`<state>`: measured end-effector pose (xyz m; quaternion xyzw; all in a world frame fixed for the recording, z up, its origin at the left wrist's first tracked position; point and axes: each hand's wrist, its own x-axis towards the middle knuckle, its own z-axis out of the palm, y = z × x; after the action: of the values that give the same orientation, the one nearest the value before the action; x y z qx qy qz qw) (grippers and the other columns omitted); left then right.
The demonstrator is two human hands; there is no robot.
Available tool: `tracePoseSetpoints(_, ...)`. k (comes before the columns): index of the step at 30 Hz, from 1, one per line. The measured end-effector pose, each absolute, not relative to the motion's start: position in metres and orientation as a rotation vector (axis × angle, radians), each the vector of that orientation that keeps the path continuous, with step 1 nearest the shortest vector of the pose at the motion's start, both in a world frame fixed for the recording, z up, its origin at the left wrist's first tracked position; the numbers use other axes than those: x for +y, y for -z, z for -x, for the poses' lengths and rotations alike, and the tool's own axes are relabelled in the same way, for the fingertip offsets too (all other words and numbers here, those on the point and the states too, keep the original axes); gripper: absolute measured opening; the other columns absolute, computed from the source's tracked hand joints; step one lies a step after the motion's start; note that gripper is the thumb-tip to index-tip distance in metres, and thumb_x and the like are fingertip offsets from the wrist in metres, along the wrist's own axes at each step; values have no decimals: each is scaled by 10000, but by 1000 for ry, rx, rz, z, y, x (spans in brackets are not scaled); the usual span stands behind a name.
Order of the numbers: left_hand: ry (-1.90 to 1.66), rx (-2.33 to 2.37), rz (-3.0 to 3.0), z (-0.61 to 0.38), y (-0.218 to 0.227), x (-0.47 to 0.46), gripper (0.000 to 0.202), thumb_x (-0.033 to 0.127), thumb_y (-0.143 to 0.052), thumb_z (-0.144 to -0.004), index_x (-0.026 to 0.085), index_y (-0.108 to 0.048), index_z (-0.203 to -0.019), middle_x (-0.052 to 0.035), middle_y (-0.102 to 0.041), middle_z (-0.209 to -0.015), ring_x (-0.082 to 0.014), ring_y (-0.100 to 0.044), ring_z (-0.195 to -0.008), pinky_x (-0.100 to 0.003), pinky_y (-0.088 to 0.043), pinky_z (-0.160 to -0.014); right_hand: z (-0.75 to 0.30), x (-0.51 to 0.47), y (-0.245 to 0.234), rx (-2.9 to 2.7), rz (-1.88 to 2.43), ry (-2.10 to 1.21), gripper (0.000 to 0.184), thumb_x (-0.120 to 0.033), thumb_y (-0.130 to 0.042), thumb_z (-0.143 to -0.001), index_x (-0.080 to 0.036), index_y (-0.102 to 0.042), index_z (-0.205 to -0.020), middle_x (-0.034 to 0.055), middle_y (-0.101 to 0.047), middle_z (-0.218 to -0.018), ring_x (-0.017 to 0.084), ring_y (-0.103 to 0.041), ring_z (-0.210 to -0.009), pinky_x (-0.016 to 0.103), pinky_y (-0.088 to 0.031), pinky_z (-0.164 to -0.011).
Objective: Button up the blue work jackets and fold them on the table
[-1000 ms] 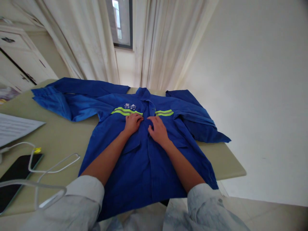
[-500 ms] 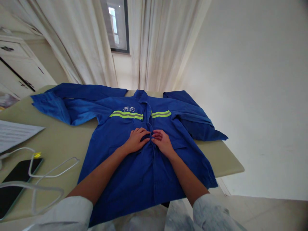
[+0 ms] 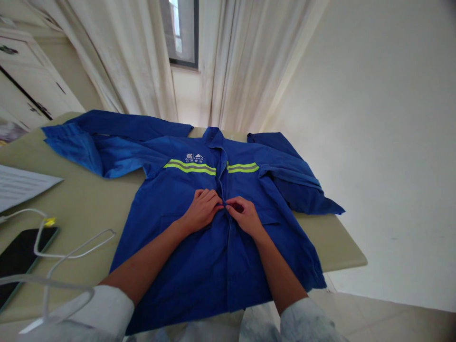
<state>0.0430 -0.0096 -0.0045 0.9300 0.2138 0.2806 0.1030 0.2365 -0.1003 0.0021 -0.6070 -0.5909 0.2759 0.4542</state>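
Item: blue jacket, spread front-up on the table. Left hand, right hand: almost meeting, each pinching the placket. Change I log: both have shifted toward the table's near side; I judge work has passed lower down the front.

A deep blue jacket bears neon yellow-and-grey striped bands and a white logo, with beige-green bench, white cable, black phone, text-lined white paper and cream curtains
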Motion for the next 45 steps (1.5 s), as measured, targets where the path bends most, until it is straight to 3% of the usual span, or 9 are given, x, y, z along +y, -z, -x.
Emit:
tracePoseSetpoints(10,-874,594,-2811,-41,5,-11,164,318,-564,-1057,206,-668,-1000,-64,-669,-981,-233,-546,-923,-424,-359,-899,-223,-101,-8,-1634,1650,-379,126,-129,-625,-853,-192,-710,-923,22,-637,-824,164,-593,-708,283,-456,-670)
tracePoseSetpoints(18,-856,569,-2875,-41,2,-11,199,327,-527,-1077,216,-673,-1000,-54,-691,-955,-220,-557,-901,-434,-354,-924,-221,-101,-7,-1659,1687,-374,94,-126,-636,-849,-214,-668,-863,11,-636,-812,172,-591,-728,281,-454,-692)
tracePoseSetpoints(36,-870,553,-2818,-37,0,-10,166,294,-548,-1060,227,-692,-1011,-48,-691,-961,-214,-565,-905,-436,-344,-940,-217,-105,-7,-1651,1727,-308,105,-146,-625,-873,-220,-688,-914,31,-670,-874,186,-623,-758,298,-495,-740)
tracePoseSetpoints(45,-829,521,-2824,-36,-1,-10,180,291,-543,-1059,229,-708,-1023,-55,-698,-973,-219,-570,-921,-448,-351,-949,-214,-104,-8,-1741,1748,-232,157,-113,-588,-868,-229,-666,-939,58,-671,-962,222,-633,-902,321,-508,-833)
